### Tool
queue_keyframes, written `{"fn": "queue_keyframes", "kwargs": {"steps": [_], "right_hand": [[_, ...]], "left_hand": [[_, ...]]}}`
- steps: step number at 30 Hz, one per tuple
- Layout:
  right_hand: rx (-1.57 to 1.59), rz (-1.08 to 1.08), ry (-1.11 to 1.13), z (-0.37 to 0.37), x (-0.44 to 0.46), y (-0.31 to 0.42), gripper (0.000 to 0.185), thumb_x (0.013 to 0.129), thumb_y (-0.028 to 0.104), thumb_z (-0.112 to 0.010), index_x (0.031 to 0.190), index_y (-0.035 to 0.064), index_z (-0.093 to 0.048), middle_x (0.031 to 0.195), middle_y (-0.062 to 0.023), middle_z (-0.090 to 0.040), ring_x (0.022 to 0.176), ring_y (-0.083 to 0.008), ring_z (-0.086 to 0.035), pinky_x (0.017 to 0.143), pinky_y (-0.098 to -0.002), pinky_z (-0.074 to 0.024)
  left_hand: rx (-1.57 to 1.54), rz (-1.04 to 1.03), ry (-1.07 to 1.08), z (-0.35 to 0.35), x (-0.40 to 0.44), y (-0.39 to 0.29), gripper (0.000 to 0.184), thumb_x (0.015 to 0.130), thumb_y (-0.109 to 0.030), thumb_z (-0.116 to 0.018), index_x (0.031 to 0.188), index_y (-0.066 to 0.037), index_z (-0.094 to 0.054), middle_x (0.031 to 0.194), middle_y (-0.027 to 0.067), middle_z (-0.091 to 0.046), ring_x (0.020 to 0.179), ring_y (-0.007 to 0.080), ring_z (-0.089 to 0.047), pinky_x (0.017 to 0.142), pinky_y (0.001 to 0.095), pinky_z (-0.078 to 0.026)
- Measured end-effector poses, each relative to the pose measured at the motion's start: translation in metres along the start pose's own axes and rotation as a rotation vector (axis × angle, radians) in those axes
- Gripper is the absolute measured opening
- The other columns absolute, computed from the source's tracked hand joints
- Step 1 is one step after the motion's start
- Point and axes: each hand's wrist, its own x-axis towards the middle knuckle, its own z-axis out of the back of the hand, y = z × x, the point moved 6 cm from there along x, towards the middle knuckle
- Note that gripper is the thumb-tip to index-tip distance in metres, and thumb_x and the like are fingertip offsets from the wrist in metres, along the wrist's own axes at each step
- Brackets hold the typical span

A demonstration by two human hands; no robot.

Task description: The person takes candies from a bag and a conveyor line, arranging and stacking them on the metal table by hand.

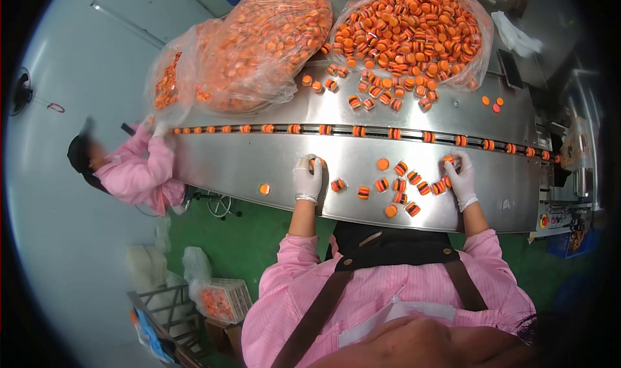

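My left hand (306, 179), in a white glove, is closed around a small orange burger-shaped candy (317, 163) just below the conveyor track (375, 133). Farther right, my gloved right hand (461, 181) pinches another burger-shaped candy (448, 159) between thumb and fingers. Between the hands lie several loose candies (400, 185), layered orange, red and dark, some in clear wrappers. A couple touch or nearly touch the fingers of my right hand. Along the track runs a single row of evenly spaced candies (359, 131).
Large clear bags of candies (414, 31) (265, 51) stand behind the track, with loose candies (391, 93) spilled in front. A co-worker in pink (145, 167) sits at the track's left end. Machinery (576, 148) stands at the right. A lone candy (264, 189) lies near the table edge.
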Motion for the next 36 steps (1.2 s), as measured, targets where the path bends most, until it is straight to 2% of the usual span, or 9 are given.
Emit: {"fn": "queue_keyframes", "kwargs": {"steps": [17,23,25,26,28,29,31,34,36], "right_hand": [[0.005,-0.008,0.032,-0.001,0.000,0.005,0.028,0.085,0.007,-0.067,0.111,0.0036,-0.058,0.093,0.0006,-0.061,0.075,-0.0058,-0.053,0.069,-0.0207,-0.0440],[-0.014,0.033,-0.002,0.000,0.000,0.009,0.027,0.084,0.009,-0.068,0.110,0.0049,-0.060,0.085,0.0012,-0.060,0.072,-0.0065,-0.051,0.066,-0.0211,-0.0444],[0.008,-0.016,0.014,-0.001,-0.001,0.011,0.027,0.084,0.009,-0.068,0.109,0.0051,-0.060,0.083,0.0018,-0.059,0.071,-0.0064,-0.051,0.066,-0.0210,-0.0443],[-0.005,-0.018,0.001,-0.002,-0.002,0.009,0.027,0.084,0.010,-0.068,0.109,0.0050,-0.060,0.080,0.0023,-0.057,0.069,-0.0062,-0.051,0.065,-0.0213,-0.0445],[0.023,-0.017,-0.019,-0.002,-0.003,0.008,0.028,0.083,0.012,-0.070,0.108,0.0043,-0.060,0.074,0.0027,-0.050,0.065,-0.0062,-0.048,0.061,-0.0225,-0.0435],[-0.026,0.012,-0.021,-0.001,-0.003,0.002,0.028,0.082,0.013,-0.071,0.106,0.0043,-0.060,0.074,0.0024,-0.049,0.065,-0.0068,-0.047,0.060,-0.0232,-0.0427],[-0.037,-0.016,-0.025,-0.001,-0.005,0.013,0.028,0.082,0.013,-0.072,0.105,0.0041,-0.059,0.074,0.0019,-0.050,0.064,-0.0067,-0.048,0.059,-0.0232,-0.0425],[0.046,-0.066,0.027,-0.003,-0.003,0.015,0.025,0.083,0.012,-0.071,0.104,0.0047,-0.060,0.078,0.0016,-0.055,0.065,-0.0050,-0.050,0.060,-0.0217,-0.0435],[-0.027,0.020,0.001,-0.001,-0.004,0.026,0.026,0.083,0.012,-0.071,0.106,0.0052,-0.060,0.078,0.0020,-0.056,0.065,-0.0051,-0.049,0.061,-0.0218,-0.0437]], "left_hand": [[0.000,0.009,0.003,0.000,0.000,0.001,0.019,0.087,-0.023,-0.063,0.091,-0.004,-0.067,0.081,0.0133,-0.062,0.069,0.0276,-0.059,0.065,0.0371,-0.048],[-0.018,0.013,0.014,0.000,0.000,0.001,0.020,0.088,-0.023,-0.063,0.090,-0.004,-0.067,0.081,0.0137,-0.062,0.070,0.0287,-0.059,0.066,0.0377,-0.048],[0.003,-0.011,0.017,-0.001,-0.001,0.003,0.019,0.088,-0.022,-0.063,0.091,-0.004,-0.067,0.083,0.0152,-0.062,0.074,0.0308,-0.060,0.069,0.0389,-0.048],[-0.012,-0.064,-0.029,0.001,-0.001,-0.001,0.020,0.088,-0.023,-0.061,0.092,-0.004,-0.067,0.083,0.0176,-0.063,0.076,0.0359,-0.061,0.071,0.0436,-0.048],[-0.001,-0.057,-0.008,0.001,-0.001,-0.003,0.019,0.088,-0.023,-0.061,0.091,-0.005,-0.067,0.082,0.0181,-0.063,0.077,0.0364,-0.061,0.072,0.0439,-0.048],[0.012,-0.012,0.037,-0.002,-0.001,0.004,0.026,0.088,-0.025,-0.061,0.094,-0.001,-0.067,0.091,0.0190,-0.065,0.084,0.0355,-0.063,0.078,0.0410,-0.049],[0.008,0.014,0.068,0.001,-0.001,-0.003,0.026,0.088,-0.024,-0.061,0.096,0.001,-0.066,0.093,0.0192,-0.065,0.087,0.0354,-0.062,0.081,0.0410,-0.049],[-0.012,0.008,0.040,-0.001,-0.002,0.000,0.025,0.089,-0.023,-0.061,0.095,0.001,-0.065,0.094,0.0186,-0.064,0.087,0.0336,-0.062,0.081,0.0402,-0.049],[-0.013,0.004,0.047,-0.005,-0.003,0.001,0.023,0.089,-0.021,-0.061,0.095,0.002,-0.065,0.091,0.0172,-0.063,0.081,0.0309,-0.061,0.076,0.0387,-0.049]]}}
